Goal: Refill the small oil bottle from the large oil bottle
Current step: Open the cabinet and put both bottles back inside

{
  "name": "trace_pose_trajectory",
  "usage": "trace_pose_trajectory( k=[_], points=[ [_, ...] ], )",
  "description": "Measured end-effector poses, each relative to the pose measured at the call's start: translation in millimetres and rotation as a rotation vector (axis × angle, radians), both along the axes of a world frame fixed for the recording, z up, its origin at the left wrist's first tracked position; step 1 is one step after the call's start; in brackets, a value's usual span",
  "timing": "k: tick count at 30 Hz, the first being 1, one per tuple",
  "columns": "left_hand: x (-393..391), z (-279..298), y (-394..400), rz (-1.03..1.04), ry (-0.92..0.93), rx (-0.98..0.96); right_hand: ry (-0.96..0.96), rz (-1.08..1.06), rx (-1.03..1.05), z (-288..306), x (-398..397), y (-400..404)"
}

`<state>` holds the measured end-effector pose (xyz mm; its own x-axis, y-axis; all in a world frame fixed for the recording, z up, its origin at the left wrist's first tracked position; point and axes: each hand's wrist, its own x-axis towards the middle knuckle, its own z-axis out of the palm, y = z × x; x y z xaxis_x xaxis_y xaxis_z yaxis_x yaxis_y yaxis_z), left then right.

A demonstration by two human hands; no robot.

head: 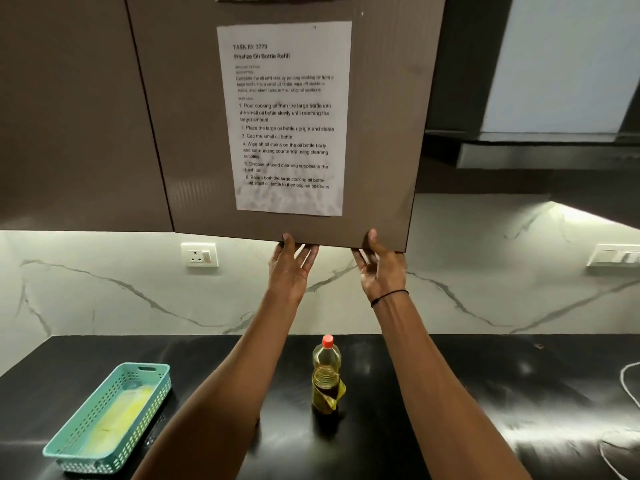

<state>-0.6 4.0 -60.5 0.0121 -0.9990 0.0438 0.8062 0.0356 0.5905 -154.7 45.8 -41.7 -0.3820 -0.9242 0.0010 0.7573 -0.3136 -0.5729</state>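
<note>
An oil bottle (326, 375) with a red cap and a yellow label stands upright on the black countertop (450, 393), between my two forearms. Both arms are raised to the brown wall cabinet door (381, 133). My left hand (291, 265) and my right hand (381, 268) grip the door's bottom edge, thumbs on its front face and fingers curled under it. A black band circles my right wrist. No second oil bottle is in view.
A printed task sheet (284, 116) is taped to the cabinet door. A teal perforated basket (138, 375) holding a yellow cloth sits at the left front of the counter. A wall socket (200, 254) is on the marble backsplash. A white cable (627, 386) lies at the right edge.
</note>
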Motion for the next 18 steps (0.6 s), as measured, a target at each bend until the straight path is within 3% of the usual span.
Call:
trace_pose_trajectory(
  k=[5, 11, 18],
  points=[
    [25.7, 0.9, 52.5, -0.042, -0.048, -0.002, 0.073, -0.074, -0.054, -5.4, 21.4, 85.2],
    [72.9, -2.3, 130.8, -0.091, -0.052, 0.003, 0.527, -0.281, -0.190, -9.6, 97.6, 189.5],
    [139.3, 5.8, 188.0, -0.135, -0.089, -0.033, 1.141, -0.449, -0.322, -2.8, 194.2, 242.8]
  ],
)
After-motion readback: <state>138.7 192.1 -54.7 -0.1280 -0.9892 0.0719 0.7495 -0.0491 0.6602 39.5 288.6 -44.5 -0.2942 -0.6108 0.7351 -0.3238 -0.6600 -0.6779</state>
